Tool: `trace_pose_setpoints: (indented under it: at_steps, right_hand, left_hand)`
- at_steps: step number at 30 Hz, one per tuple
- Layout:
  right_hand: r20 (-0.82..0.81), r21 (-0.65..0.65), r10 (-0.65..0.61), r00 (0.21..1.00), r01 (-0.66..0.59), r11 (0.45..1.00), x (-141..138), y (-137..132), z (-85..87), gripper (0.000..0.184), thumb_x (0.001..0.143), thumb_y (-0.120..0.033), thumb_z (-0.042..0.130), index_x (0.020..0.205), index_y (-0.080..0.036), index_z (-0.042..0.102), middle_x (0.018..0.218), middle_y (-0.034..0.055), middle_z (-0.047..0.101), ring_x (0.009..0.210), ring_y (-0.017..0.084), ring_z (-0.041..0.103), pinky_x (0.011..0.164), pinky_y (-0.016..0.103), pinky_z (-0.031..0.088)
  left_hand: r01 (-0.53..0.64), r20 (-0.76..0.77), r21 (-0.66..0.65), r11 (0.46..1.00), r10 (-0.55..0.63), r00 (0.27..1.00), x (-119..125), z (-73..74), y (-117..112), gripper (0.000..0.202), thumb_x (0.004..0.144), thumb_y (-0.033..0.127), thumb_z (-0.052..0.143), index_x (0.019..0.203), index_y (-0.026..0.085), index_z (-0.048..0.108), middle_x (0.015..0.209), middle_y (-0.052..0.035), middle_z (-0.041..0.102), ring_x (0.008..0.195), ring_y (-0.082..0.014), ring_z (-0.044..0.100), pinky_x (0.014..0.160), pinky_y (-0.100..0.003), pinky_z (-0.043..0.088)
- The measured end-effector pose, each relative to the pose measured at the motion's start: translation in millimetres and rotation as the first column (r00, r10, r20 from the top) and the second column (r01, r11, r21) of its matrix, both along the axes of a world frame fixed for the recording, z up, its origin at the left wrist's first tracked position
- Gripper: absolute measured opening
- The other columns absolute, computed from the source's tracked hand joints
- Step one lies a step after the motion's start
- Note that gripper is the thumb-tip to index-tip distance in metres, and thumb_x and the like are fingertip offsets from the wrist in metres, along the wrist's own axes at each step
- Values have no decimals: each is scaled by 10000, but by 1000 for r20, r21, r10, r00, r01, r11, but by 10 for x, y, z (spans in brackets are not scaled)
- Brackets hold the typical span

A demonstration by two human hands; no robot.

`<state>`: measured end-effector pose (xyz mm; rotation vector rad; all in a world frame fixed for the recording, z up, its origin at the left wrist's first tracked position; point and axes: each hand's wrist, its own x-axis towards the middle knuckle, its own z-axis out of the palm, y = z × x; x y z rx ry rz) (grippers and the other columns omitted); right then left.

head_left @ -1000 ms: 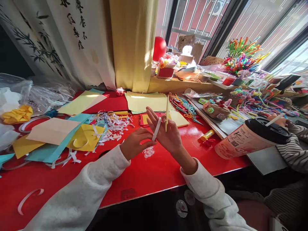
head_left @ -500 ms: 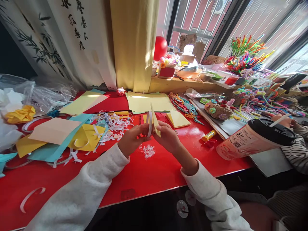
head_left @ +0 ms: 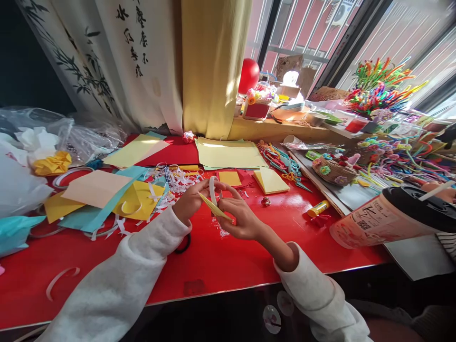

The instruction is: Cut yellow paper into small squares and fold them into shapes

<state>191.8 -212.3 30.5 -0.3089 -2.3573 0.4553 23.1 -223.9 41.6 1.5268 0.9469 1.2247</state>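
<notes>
Both my hands are raised over the red table, close together. My left hand [head_left: 188, 203] pinches a thin white ring [head_left: 213, 191], which looks like a narrow roll of tape, standing on edge between the hands. In my right hand [head_left: 242, 216] is a folded piece of yellow paper [head_left: 215, 209], tilted with its edge toward me. Fingers of the right hand also reach to the ring's right side. Below the hands lie small white scraps [head_left: 223, 232], partly hidden. A black ring [head_left: 183, 243] lies beside the left cuff.
White paper shreds [head_left: 178, 178] and coloured sheets [head_left: 96, 190] lie left. Behind are a yellow pad [head_left: 230, 154], a folded yellow stack [head_left: 272, 180] and scissors [head_left: 290, 164]. On the right are a glue stick [head_left: 318, 209] and a drink cup [head_left: 374, 218] near the table edge.
The yellow paper has swung from upright to tilted leftward in my right hand, whose fingers have come over to the white ring. The whole view has shifted slightly left.
</notes>
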Motion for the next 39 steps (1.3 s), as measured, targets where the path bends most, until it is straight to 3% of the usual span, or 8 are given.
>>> trace_pose_setpoints:
  at_steps: [15, 20, 22, 24, 27, 30, 33, 39]
  right_hand:
    - [85, 252, -57, 995, 34, 967, 8, 65, -10, 78, 754, -125, 423, 759, -202, 431, 658, -1, 509, 628, 147, 459, 884, 407, 395]
    - [-74, -58, 49, 996, -53, 997, 6, 26, -33, 59, 735, -141, 434, 704, -185, 460, 646, 13, 515, 624, 144, 451, 741, 351, 400]
    - [-243, -390, 36, 969, -131, 912, 9, 3, -50, 71, 750, -182, 430, 700, -181, 481, 652, 18, 529, 612, 141, 458, 642, 311, 388]
    - [-371, -650, -22, 928, -243, 720, 2, -16, -58, 86, 747, -218, 429, 684, -181, 474, 608, 8, 513, 541, 127, 432, 538, 280, 340]
    - [-442, -799, -33, 897, -376, 469, -21, -25, -30, 79, 694, -236, 433, 683, -177, 484, 510, -15, 457, 447, 109, 367, 475, 270, 270]
    - [-480, -827, -62, 875, -428, 365, -30, -14, 34, 143, 680, -250, 422, 733, -166, 525, 447, -37, 390, 424, 101, 308, 479, 271, 249]
    - [-507, -820, -142, 850, -424, 385, -10, 10, 73, 149, 717, -249, 403, 749, -171, 526, 406, -50, 357, 410, 95, 273, 472, 265, 238]
    - [-585, -751, -360, 727, -318, 578, 47, 47, 57, 98, 732, -217, 441, 638, -191, 426, 444, -56, 342, 400, 74, 277, 444, 242, 230]
  left_hand:
    - [130, 323, -117, 985, -87, 942, 11, 109, -123, 297, 827, 301, 471, 926, 106, 672, 915, -104, 665, 814, -198, 610, 659, -285, 460]
    - [6, 220, -75, 997, 10, 975, 13, 103, -109, 265, 830, 313, 473, 812, 120, 654, 812, -65, 645, 752, -167, 581, 676, -273, 447]
    - [-123, 155, -34, 992, 127, 980, 13, 91, -86, 261, 829, 342, 514, 708, 135, 615, 711, -29, 606, 701, -138, 558, 698, -255, 439]
    - [-213, 151, -19, 977, 213, 965, 13, 67, -53, 279, 807, 390, 566, 667, 149, 559, 640, 4, 551, 634, -111, 536, 668, -234, 436]
    - [-235, 197, -13, 972, 233, 952, 5, 23, -19, 293, 824, 454, 529, 791, 164, 563, 702, 11, 541, 529, -81, 493, 543, -217, 416]
    - [-220, 19, 117, 968, 219, 975, -6, 0, -32, 282, 838, 421, 518, 898, 165, 620, 879, -31, 585, 490, -55, 440, 463, -204, 368]
    - [-161, -162, 186, 969, 192, 968, -5, 6, -80, 258, 829, 363, 547, 919, 151, 664, 733, -12, 595, 460, -55, 399, 429, -201, 322]
    - [42, -87, 102, 994, -33, 996, 23, 46, -151, 224, 814, 286, 569, 916, 125, 687, 496, 34, 525, 426, -70, 460, 461, -209, 388]
